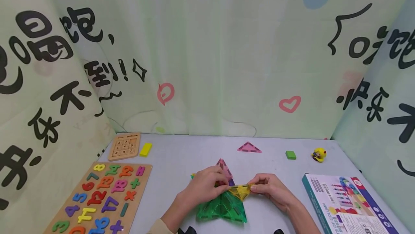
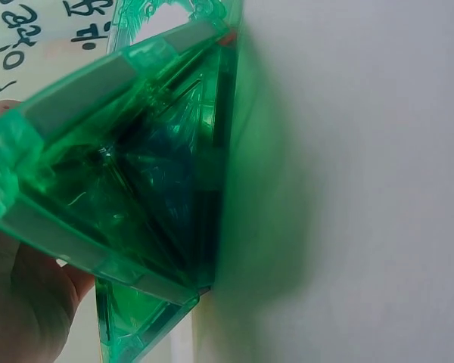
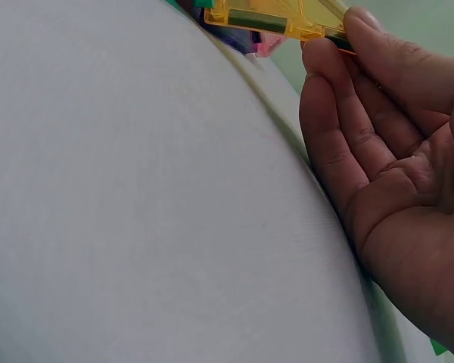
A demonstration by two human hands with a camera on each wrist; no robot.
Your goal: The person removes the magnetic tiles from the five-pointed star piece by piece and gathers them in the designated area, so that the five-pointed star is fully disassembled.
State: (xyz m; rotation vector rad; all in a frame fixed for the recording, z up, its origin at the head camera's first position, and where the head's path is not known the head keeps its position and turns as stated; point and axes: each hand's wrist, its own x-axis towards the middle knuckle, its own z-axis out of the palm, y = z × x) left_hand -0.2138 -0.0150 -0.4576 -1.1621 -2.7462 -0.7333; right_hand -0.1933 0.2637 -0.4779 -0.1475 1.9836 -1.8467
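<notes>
Near the front middle of the table stands a structure of see-through green magnetic tiles (image 1: 220, 207), with its hollow underside of joined triangles facing the left wrist view. A pink triangular tile (image 1: 224, 166) points up behind it, with a bit of purple below. My left hand (image 1: 207, 183) grips the top of the structure, its fingers curled over and hiding part of it. Between thumb and fingertips, my right hand (image 1: 273, 189) pinches the right corner of a yellow triangular magnetic tile (image 1: 240, 192). That tile's left end meets the green structure beside my left thumb.
At left lie a wooden number board (image 1: 107, 187), a small wooden number puzzle (image 1: 124, 147) and a yellow block (image 1: 146, 149). Toward the back are a loose pink triangular tile (image 1: 249, 147), a green block (image 1: 290, 155) and a yellow duck toy (image 1: 319, 154). A printed box (image 1: 347, 205) lies at right.
</notes>
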